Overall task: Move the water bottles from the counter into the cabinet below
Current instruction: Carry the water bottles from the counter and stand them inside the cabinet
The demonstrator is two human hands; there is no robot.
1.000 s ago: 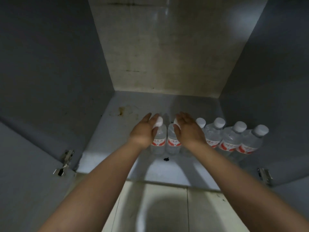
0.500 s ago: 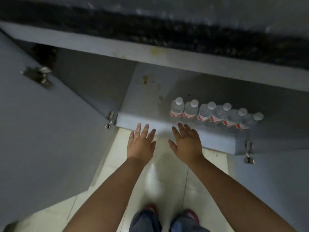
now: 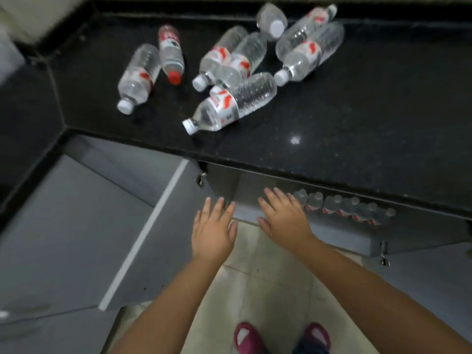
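1. Head camera looks down at two bare hands. The left hand [image 3: 213, 232] is flat, its fingers straight and spread, and it holds nothing. The right hand [image 3: 283, 221] is the same, wide and free.
2. Both hands hang in front of the cabinet [image 3: 344, 241], under the edge of the counter [image 3: 357, 111]. I think they are free so they can go up for more bottles.
3. Inside the cabinet, a row of bottles [image 3: 339, 206] stands upright, side by side, with their caps up. Standing close like that leaves room for more.
4. On the counter, about eight water bottles [image 3: 237, 62] lie on their sides in a loose bunch. Some touch or lean on each other. One has a red cap [image 3: 174, 77].
5. The nearest bottle [image 3: 231, 104] lies close to the counter's front edge, so I think it is the easy one to take next.
6. The cabinet door [image 3: 76, 238] is swung wide on the left, so the way in is clear.
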